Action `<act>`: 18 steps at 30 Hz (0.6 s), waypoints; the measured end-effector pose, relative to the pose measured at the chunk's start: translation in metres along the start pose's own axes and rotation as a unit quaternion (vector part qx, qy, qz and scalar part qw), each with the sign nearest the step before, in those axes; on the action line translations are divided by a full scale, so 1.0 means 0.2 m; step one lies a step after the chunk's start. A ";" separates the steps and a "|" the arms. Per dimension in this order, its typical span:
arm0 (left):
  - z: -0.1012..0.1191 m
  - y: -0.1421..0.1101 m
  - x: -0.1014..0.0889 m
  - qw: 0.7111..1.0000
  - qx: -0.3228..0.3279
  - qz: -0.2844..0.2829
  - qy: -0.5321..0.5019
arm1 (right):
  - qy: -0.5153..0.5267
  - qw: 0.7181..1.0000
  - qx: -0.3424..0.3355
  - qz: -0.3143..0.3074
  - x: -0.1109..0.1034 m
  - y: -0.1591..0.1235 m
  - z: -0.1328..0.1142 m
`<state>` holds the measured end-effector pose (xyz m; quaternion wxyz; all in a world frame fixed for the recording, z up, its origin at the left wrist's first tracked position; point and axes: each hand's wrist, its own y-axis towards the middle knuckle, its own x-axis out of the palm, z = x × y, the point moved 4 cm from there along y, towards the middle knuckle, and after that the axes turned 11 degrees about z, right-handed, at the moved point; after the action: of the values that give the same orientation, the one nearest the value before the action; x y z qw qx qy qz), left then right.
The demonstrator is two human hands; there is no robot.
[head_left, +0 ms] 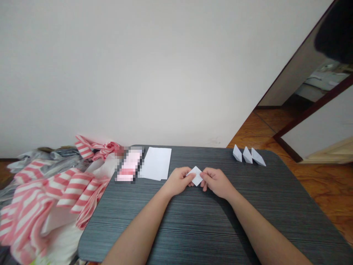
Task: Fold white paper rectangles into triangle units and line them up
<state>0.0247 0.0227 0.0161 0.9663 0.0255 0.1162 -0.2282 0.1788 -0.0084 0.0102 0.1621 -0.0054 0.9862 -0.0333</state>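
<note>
Head view, the one feed I have on this:

1. I have the left hand (179,181) and the right hand (217,181) meeting over the dark, wood-grained table (190,228), one at each side of a small folded paper (196,176).
2. The small folded paper is white and diamond-shaped from where I look, one corner pointing away from me. It sits between the two hands, above the middle part of the table.
3. On the left hand, the thumb lies over the paper's left side and the fingers curl beneath — a pinch on that corner.
4. On the right hand, I see thumb and forefinger pinching the opposite corner, with the other fingers bent in below. How hard either hand presses, I cannot tell.
5. Toward the far right of the table, I count three folded paper shapes (247,155), white and pointed, standing in a row close to one another.
6. Toward the far left lie white paper sheets (156,163), overlapping, a corner showing past the lower edge. Just left of them is a flat pinkish object (129,165); it is pixelated, so I cannot make out its details.
7. Beyond the table's left edge, I see heaped red-and-white striped cloth (74,187). A pale wall (138,73) rises behind the table — brown wood floor (322,187) shows to the right.
</note>
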 end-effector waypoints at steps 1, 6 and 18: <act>0.00 0.00 0.00 1.000 0.003 -0.002 0.006 | -0.001 1.000 -0.001 -0.002 0.00 0.00 0.00; 0.03 0.00 -0.01 0.997 0.035 0.008 0.063 | 0.001 1.000 -0.007 -0.011 0.02 0.00 -0.01; 0.02 0.00 -0.01 0.999 0.012 0.015 0.040 | -0.021 0.999 -0.026 -0.006 0.00 -0.01 -0.03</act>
<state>0.0232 0.0228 0.0215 0.9638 0.0477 0.1516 -0.2143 0.1762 -0.0106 0.0161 0.1828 -0.0159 0.9830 -0.0085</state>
